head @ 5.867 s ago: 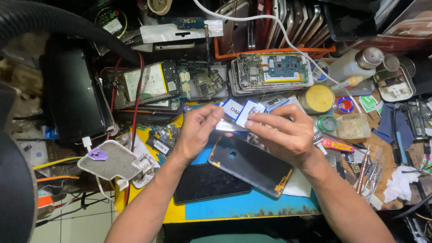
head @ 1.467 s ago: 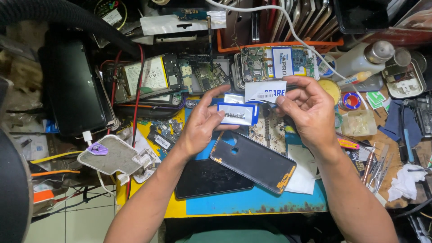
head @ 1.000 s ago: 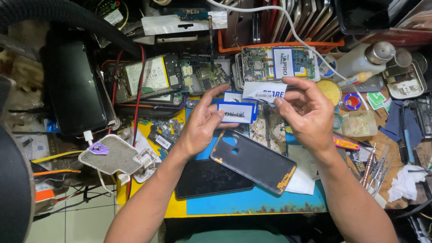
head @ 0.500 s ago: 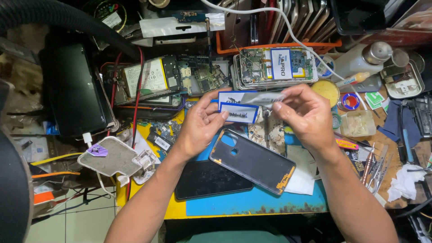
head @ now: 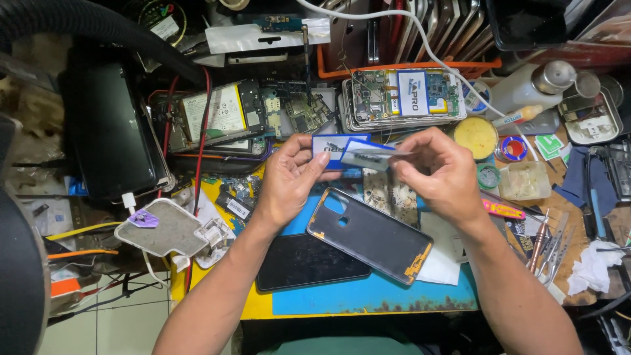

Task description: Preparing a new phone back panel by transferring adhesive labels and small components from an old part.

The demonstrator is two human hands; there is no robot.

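Note:
My left hand (head: 294, 179) holds a small blue-and-white flat pack (head: 330, 150) by its left end, above the work mat. My right hand (head: 438, 176) pinches a thin clear film (head: 371, 156) with a white-and-blue label that lies across the pack's right part. Just below both hands a dark phone back cover (head: 372, 234) lies slanted on the blue mat (head: 368, 297). A black phone (head: 309, 261) lies flat, screen up, to the left of the cover.
Opened phones with bare circuit boards (head: 402, 100) and a battery (head: 220, 115) lie behind the hands. A white bottle (head: 534, 89), a yellow tin (head: 476, 137) and tweezers (head: 551, 248) crowd the right. A white charger (head: 167, 227) and a black tablet (head: 110, 128) sit left.
My right hand has brought the clear film down from beside the opened phone onto the pack in my left hand. Both hands have drawn closer together.

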